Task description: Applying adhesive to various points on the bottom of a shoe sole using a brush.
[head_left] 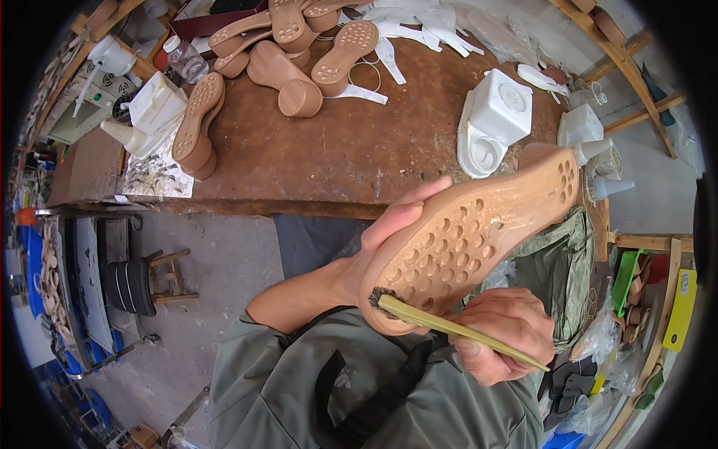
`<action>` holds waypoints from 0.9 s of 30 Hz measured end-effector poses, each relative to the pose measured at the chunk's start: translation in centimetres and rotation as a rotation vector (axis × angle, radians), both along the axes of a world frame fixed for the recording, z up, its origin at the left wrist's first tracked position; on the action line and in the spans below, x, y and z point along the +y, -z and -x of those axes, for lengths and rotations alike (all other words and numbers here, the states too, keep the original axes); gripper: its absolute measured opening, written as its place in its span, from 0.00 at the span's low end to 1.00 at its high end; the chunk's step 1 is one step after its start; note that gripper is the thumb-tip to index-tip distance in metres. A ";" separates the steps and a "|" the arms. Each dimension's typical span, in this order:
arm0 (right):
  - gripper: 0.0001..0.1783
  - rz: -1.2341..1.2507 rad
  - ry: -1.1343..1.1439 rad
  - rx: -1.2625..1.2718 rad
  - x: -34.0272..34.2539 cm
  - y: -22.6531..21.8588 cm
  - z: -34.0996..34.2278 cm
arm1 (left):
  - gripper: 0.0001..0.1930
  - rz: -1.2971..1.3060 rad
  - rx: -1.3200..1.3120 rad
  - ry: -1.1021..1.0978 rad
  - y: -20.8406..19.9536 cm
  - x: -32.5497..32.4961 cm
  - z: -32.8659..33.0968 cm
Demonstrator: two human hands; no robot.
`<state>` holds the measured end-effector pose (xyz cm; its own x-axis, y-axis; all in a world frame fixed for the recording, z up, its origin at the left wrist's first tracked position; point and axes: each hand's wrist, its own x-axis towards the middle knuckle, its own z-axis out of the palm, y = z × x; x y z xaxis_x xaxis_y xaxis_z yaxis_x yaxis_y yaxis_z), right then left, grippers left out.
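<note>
A tan heeled shoe sole (479, 232) is tilted up in front of me, its dimpled inner face toward the camera. My left hand (389, 232) grips it from behind along its left edge; most of those fingers are hidden. Pinched in my right hand (508, 333) is a brush (449, 323) with a flat yellowish handle. Its dark bristles touch the sole's wide, rounded end at the lower left. A wet gloss shows on the sole's surface toward the narrower end.
Several tan soles (344, 60) lie piled at the back of the brown table (359, 150), beside white straps (385, 60). One sole (198, 123) stands at the left near a white container (157, 105). Another white container (497, 112) sits at the right. A black-seated stool (131, 286) stands on the left floor.
</note>
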<state>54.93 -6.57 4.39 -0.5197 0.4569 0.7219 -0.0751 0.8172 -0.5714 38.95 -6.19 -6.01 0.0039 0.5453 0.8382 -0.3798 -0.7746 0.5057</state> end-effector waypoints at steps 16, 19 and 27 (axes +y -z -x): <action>0.13 0.050 -0.290 -0.032 1.8 -0.5 -1.4 | 0.59 0.132 0.125 0.257 -0.9 -0.8 0.6; 0.12 0.059 -0.350 -0.026 2.3 -0.6 -1.6 | 0.60 0.141 0.157 0.301 -0.9 -0.8 0.6; 0.13 -0.025 -0.527 -0.022 4.1 -0.1 -2.2 | 0.60 0.181 0.211 0.398 -0.7 -0.9 0.8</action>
<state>57.11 -2.43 4.46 -0.6895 0.1124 0.7155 -0.4677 0.6853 -0.5583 38.16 -7.13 -5.30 0.4009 0.6039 0.6889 -0.5036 -0.4829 0.7164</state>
